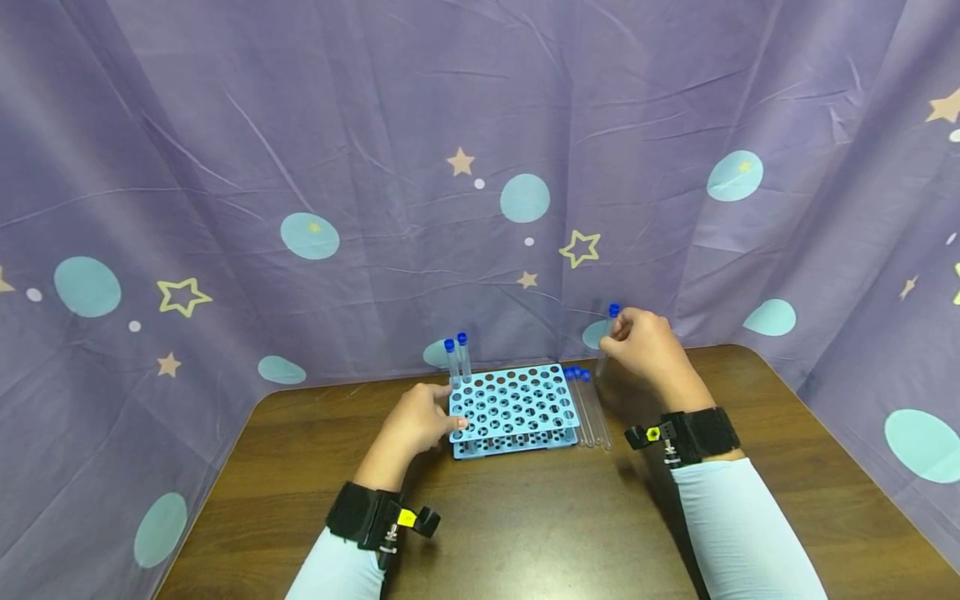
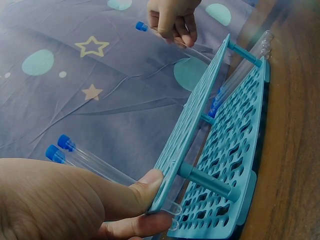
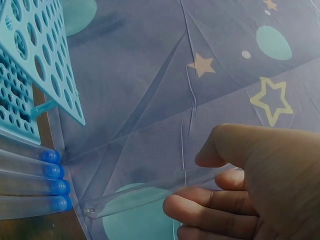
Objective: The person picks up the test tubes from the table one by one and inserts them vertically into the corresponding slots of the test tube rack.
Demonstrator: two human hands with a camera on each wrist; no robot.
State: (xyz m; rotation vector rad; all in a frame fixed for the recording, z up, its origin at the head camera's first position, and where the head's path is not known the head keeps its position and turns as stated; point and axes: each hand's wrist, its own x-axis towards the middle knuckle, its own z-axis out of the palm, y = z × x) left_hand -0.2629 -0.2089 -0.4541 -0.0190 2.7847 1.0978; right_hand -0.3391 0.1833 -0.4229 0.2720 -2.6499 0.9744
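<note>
My left hand [image 1: 420, 419] grips the left end of a light blue test tube rack [image 1: 516, 432], its thumb on the upper plate and fingers below the edge, as the left wrist view shows. Two clear test tubes with blue caps [image 2: 64, 141] stand in the rack's back left corner. To the right of the rack and above the table, my right hand [image 1: 647, 343] pinches another blue-capped test tube [image 3: 132, 198] between thumb and fingers. That tube is held nearly upright, cap up, its lower end free.
Several capped test tubes [image 1: 592, 412] lie side by side along the rack's right end, caps toward the back. Behind the wooden table [image 1: 517, 517] hangs a purple curtain [image 1: 390, 200] with stars and dots, close to the table's back edge.
</note>
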